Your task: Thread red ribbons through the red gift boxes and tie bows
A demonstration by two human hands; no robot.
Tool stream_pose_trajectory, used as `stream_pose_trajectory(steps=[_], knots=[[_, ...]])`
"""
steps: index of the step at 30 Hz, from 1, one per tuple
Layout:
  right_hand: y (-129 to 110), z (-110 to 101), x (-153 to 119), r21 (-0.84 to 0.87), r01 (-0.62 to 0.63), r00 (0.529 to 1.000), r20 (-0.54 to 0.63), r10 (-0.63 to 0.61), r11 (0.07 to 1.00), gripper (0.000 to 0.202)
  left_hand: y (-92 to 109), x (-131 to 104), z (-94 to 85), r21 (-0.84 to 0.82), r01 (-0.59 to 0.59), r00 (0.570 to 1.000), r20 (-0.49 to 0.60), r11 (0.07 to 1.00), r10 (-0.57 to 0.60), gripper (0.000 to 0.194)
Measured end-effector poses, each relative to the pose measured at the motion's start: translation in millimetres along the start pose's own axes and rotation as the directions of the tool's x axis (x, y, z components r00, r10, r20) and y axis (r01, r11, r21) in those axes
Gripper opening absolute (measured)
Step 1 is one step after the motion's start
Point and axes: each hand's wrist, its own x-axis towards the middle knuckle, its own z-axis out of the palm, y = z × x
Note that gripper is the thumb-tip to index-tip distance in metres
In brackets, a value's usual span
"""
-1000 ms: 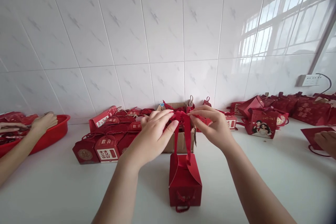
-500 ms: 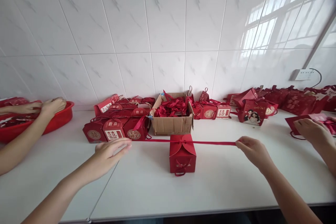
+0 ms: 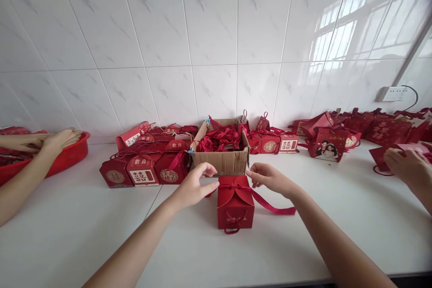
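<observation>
A red gift box (image 3: 235, 209) with petal-like top flaps stands upright before me, a twisted cord loop on its front. Its top is knotted with a red ribbon (image 3: 270, 204), whose right tail lies slack towards the table; the left tail is mostly hidden behind my left hand. My left hand (image 3: 197, 186) is at the box's upper left, thumb and fingers apart, the thumb close to the knot. On the other side my right hand (image 3: 270, 177) hovers by the upper right corner, fingers loosely bent and nothing visible in them.
Behind the box stands a cardboard carton (image 3: 221, 162) full of red ribbons. Red boxes (image 3: 143, 171) are grouped to its left, more boxes (image 3: 326, 146) to the right. Other people's hands work at a red basin (image 3: 72, 155) far left and at a red box (image 3: 378, 157) far right.
Both hands have come inward from the stretched ribbon ends to the box top. The ribbon, taut before, has been let go, and its right tail now droops.
</observation>
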Motion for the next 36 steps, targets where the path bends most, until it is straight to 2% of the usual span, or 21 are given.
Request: stream_pose_trajectory(steps=[3, 6, 13, 20, 24, 28, 31, 36], knots=[[9.1, 15.2, 5.3, 0.144, 0.028, 0.998, -0.056, -0.020, 0.989, 0.047, -18.6, 11.2, 14.3, -0.141, -0.014, 1.000, 0.026, 0.990, 0.018, 0.021], [17.8, 27.4, 5.0, 0.252, 0.026, 0.996, -0.091, -0.003, 0.967, 0.051, -32.4, 8.7, 20.1, -0.267, -0.001, 0.997, 0.070, 0.964, 0.021, 0.023], [18.9, 43.5, 3.8, 0.358, -0.046, 0.993, -0.086, 0.082, 0.932, 0.049, -36.8, -5.1, 27.1, -0.404, 0.092, 0.981, 0.192, 0.910, -0.014, 0.028], [27.6, 48.5, 4.3, 0.211, -0.020, 0.984, -0.169, 0.056, 0.977, 0.045, -38.4, -5.5, 28.0, -0.431, 0.102, 0.982, 0.187, 0.897, -0.022, 0.026], [27.1, 49.7, 3.5, 0.199, -0.026, 0.983, -0.174, 0.061, 0.980, 0.044, -38.4, -6.5, 28.1, -0.436, 0.128, 0.979, 0.202, 0.891, -0.042, 0.026], [25.4, 49.7, 2.0, 0.257, -0.014, 0.981, -0.182, 0.063, 0.966, 0.043, -37.7, -7.2, 28.3, -0.439, 0.134, 0.979, 0.199, 0.888, -0.049, 0.026], [24.6, 47.6, 0.4, 0.260, 0.003, 0.985, -0.165, 0.041, 0.966, 0.034, -36.5, -7.6, 28.4, -0.433, 0.128, 0.981, 0.186, 0.893, -0.051, 0.026], [23.7, 43.9, 0.2, 0.130, 0.068, 0.994, -0.098, -0.055, 0.989, 0.036, -33.8, -7.5, 31.7, -0.452, 0.132, 0.982, 0.180, 0.882, -0.055, 0.033]])
